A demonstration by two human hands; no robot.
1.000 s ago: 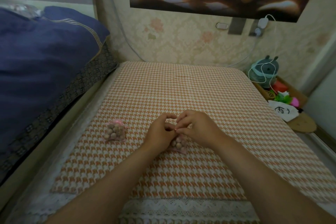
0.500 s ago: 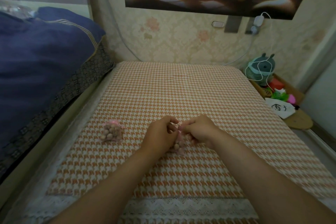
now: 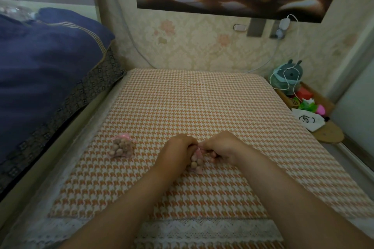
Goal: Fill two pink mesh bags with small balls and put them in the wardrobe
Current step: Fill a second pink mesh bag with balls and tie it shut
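Two pink mesh bags of small tan balls lie on the orange houndstooth cloth (image 3: 182,97). One filled bag (image 3: 122,146) rests alone to the left, its top gathered with pink ribbon. The second bag (image 3: 196,161) sits between my hands, mostly hidden by them. My left hand (image 3: 176,153) and my right hand (image 3: 223,147) meet over its top, fingers curled, each pinching the pink drawstring at the bag's mouth. No wardrobe is in view.
A dark blue quilt (image 3: 46,70) lies on the bed to the left. At the right edge a low wooden shelf (image 3: 327,135) carries a green plush toy (image 3: 287,77), a white cable and small colourful items. A wallpapered wall stands behind.
My hands have drawn closer together over the second bag and dropped slightly, fingers curling tighter on its drawstring. The left bag has not moved.
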